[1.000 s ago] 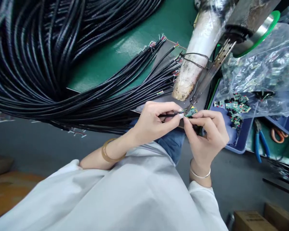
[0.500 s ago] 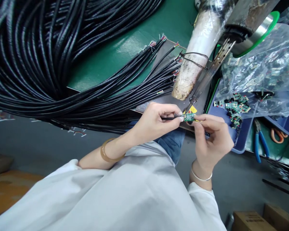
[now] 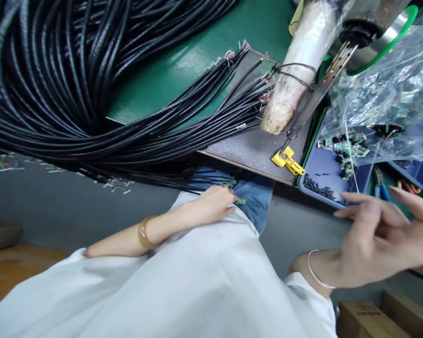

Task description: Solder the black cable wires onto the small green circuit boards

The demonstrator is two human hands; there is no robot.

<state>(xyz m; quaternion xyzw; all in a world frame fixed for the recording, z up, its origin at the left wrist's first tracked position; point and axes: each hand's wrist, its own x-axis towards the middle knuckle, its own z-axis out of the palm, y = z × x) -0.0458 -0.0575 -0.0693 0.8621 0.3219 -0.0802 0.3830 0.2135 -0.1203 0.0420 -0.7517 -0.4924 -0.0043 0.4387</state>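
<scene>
My left hand [image 3: 216,203] rests low over my lap, by the ends of thin black cables with small green boards [image 3: 240,202] at them. Its fingers point down and are partly hidden, so its grip is unclear. Off to the right, my right hand [image 3: 384,234] is in the air with its fingers apart and nothing in them, slightly blurred. It is nearest to the blue tray [image 3: 305,190] of green circuit boards [image 3: 348,150] and small black pieces [image 3: 317,188]. A yellow holder [image 3: 288,160] sits at the edge of the grey board [image 3: 246,152], under the soldering iron tip.
A large bundle of black cables [image 3: 91,84] covers the left of the green table [image 3: 155,80]. The soldering iron [image 3: 317,98] hangs beside a white wrapped tube [image 3: 292,89]. At the right are a solder spool [image 3: 384,51], a plastic bag [image 3: 402,89] and blue-handled pliers [image 3: 382,191].
My left hand has moved down to my lap with the board and cable from the holder. My right hand has let go and swung right, fingers spread. The yellow holder is uncovered.
</scene>
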